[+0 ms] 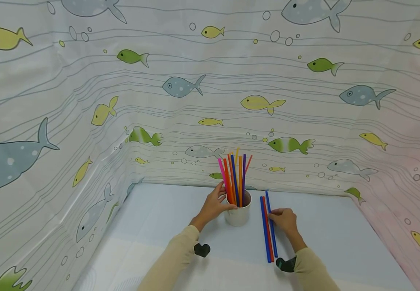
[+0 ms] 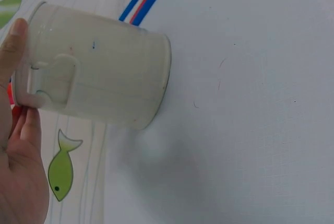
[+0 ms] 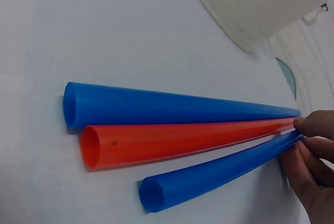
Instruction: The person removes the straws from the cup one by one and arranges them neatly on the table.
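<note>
Bottom of the head view first: two beige sleeves (image 1: 175, 258) coming up from the lower edge, each with a small black wrist camera strapped on. Pale blue counter (image 1: 159, 226) under everything.

Right of centre, lower half: right hand (image 1: 284, 220) lying low on the counter, fingertips (image 3: 313, 125) pinching at the far ends of three loose straws. Can't really tell how firm the grip is, but definitely touching them. Straws side by side, nearly parallel, running near to far: a blue straw (image 1: 264, 230) on the left, a red straw (image 1: 268, 228) touching it in the middle, a second blue straw (image 1: 272, 226) on the right. Right wrist view, lower centre: open ends up close, second blue one (image 3: 209, 174) set a bit apart and angled in toward the others at the fingers.

Just left of that, dead centre: left hand (image 1: 215, 204) wrapped around the side of a white mug (image 1: 238, 214), thumb (image 2: 13, 44) pressed on the wall near the rim, other fingers curled at the rim. Mug upright on the counter, handle (image 2: 52, 83) showing in the left wrist view, left side. Loose straws just beside the mug, not touching it.

Sticking out of the mug: a bunch of coloured straws (image 1: 234, 178), pink, orange, red, blue, purple, yellow, fanned out a little.

Behind it all, filling the upper frame: fish-print curtain (image 1: 210, 101), grey, yellow and green fish with bubbles.
</note>
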{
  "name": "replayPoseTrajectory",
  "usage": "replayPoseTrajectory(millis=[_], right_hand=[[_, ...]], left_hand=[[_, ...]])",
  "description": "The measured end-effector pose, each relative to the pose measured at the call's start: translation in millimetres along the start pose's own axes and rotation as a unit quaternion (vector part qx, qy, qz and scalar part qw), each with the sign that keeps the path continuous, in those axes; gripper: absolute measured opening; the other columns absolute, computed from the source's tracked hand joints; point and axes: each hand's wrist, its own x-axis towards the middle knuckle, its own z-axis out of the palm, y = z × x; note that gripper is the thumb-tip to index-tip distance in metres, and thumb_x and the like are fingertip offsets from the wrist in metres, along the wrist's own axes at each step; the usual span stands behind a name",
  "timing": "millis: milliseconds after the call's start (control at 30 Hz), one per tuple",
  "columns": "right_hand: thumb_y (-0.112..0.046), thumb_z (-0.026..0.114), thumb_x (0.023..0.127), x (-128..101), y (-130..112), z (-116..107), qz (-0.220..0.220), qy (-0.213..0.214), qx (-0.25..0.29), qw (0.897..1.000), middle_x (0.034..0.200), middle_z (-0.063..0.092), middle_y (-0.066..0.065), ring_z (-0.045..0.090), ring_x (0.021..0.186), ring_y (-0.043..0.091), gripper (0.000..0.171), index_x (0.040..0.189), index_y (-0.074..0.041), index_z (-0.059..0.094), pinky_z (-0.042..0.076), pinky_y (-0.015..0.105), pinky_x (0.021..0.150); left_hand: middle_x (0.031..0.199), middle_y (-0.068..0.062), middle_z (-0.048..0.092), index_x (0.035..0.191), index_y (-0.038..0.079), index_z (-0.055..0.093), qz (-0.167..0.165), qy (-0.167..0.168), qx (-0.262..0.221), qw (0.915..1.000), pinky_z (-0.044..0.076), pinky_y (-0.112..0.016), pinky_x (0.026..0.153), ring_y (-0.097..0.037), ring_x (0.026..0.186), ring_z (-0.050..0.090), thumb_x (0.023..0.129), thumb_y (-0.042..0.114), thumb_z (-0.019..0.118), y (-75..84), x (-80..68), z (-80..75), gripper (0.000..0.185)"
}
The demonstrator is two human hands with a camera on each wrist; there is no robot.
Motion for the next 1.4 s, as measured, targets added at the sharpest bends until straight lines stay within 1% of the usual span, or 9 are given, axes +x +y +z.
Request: replayPoseTrajectory(millis=[133, 200, 300, 433, 533, 733, 1033, 1167, 1400], right_hand=[[-0.010, 0.075, 0.084, -1, 1, 1, -0.009, -0.003, -0.005, 1.000, 0.085, 0.071, 0.018, 0.067, 0.067, 0.019, 0.025, 0.098, 0.009, 0.071, 0.058, 0.033, 0.060], [-0.010, 0.075, 0.084, -1, 1, 1, -0.012, -0.004, -0.006, 1.000, 0.084, 0.071, 0.018, 0.067, 0.067, 0.019, 0.024, 0.098, 0.010, 0.071, 0.058, 0.033, 0.060], [-0.010, 0.075, 0.084, -1, 0, 1, -0.017, -0.005, -0.007, 1.000, 0.083, 0.071, 0.018, 0.067, 0.067, 0.020, 0.024, 0.097, 0.010, 0.071, 0.058, 0.034, 0.060], [-0.010, 0.075, 0.084, -2, -2, 1, -0.021, -0.001, -0.011, 1.000, 0.081, 0.071, 0.016, 0.067, 0.066, 0.020, 0.023, 0.096, 0.010, 0.071, 0.058, 0.033, 0.059], [-0.010, 0.075, 0.084, -3, -2, 1, -0.023, 0.003, -0.016, 1.000, 0.079, 0.071, 0.016, 0.068, 0.064, 0.020, 0.023, 0.094, 0.010, 0.071, 0.058, 0.032, 0.057], [-0.010, 0.075, 0.084, -5, -3, 1, -0.026, 0.007, -0.017, 1.000, 0.078, 0.071, 0.015, 0.068, 0.063, 0.019, 0.022, 0.093, 0.010, 0.072, 0.058, 0.030, 0.056], [-0.013, 0.074, 0.085, -1, -2, -2, -0.032, 0.012, -0.025, 0.999, 0.077, 0.071, 0.013, 0.066, 0.064, 0.018, 0.023, 0.093, 0.008, 0.073, 0.056, 0.030, 0.056], [-0.016, 0.074, 0.086, 4, -14, -9, -0.039, 0.023, -0.027, 0.999, 0.076, 0.070, 0.010, 0.065, 0.065, 0.018, 0.024, 0.094, 0.006, 0.073, 0.054, 0.027, 0.054], [-0.017, 0.074, 0.087, 18, -49, -26, -0.073, 0.040, -0.014, 0.996, 0.082, 0.072, 0.013, 0.069, 0.067, 0.019, 0.024, 0.099, 0.004, 0.074, 0.055, 0.029, 0.057]], left_hand=[[0.133, -0.013, 0.051, 0.155, 0.007, 0.019, 0.003, -0.001, -0.002, 1.0000, 0.044, -0.033, 0.103, -0.023, 0.127, 0.049, 0.076, 0.021, 0.084, 1.0, -0.4, -0.3, 0.103], [0.135, -0.015, 0.050, 0.155, 0.007, 0.018, 0.004, -0.004, -0.008, 0.9999, 0.043, -0.035, 0.104, -0.025, 0.128, 0.048, 0.077, 0.018, 0.084, 1.6, -0.6, -0.6, 0.103], [0.134, -0.021, 0.049, 0.154, 0.001, 0.017, 0.011, -0.011, -0.016, 0.9997, 0.042, -0.042, 0.105, -0.031, 0.128, 0.048, 0.078, 0.012, 0.082, 16.3, -4.8, -3.6, 0.100], [0.134, -0.022, 0.048, 0.154, 0.001, 0.016, 0.012, -0.014, -0.017, 0.9997, 0.041, -0.045, 0.105, -0.033, 0.129, 0.047, 0.079, 0.010, 0.081, 16.5, -4.1, -3.4, 0.100], [0.135, -0.016, 0.049, 0.155, 0.008, 0.017, 0.007, -0.006, -0.011, 0.9999, 0.042, -0.039, 0.105, -0.026, 0.129, 0.048, 0.078, 0.014, 0.083, 1.6, 0.0, -0.6, 0.102], [0.132, -0.011, 0.051, 0.155, 0.007, 0.019, 0.003, -0.001, 0.001, 1.0000, 0.044, -0.031, 0.102, -0.022, 0.127, 0.050, 0.077, 0.018, 0.083, 1.1, -0.8, -0.4, 0.101], [0.133, -0.011, 0.051, 0.155, 0.008, 0.019, 0.000, -0.002, 0.007, 1.0000, 0.044, -0.030, 0.102, -0.021, 0.126, 0.050, 0.078, 0.017, 0.083, 2.4, 0.1, -0.1, 0.101], [0.133, -0.012, 0.051, 0.155, 0.007, 0.019, 0.000, -0.001, 0.006, 1.0000, 0.044, -0.031, 0.103, -0.022, 0.127, 0.050, 0.078, 0.018, 0.083, 1.6, 0.0, -0.2, 0.101], [0.132, -0.013, 0.052, 0.155, 0.006, 0.020, 0.006, -0.001, -0.004, 1.0000, 0.044, -0.034, 0.102, -0.024, 0.126, 0.050, 0.076, 0.018, 0.084, 1.7, -0.2, -0.5, 0.103]])
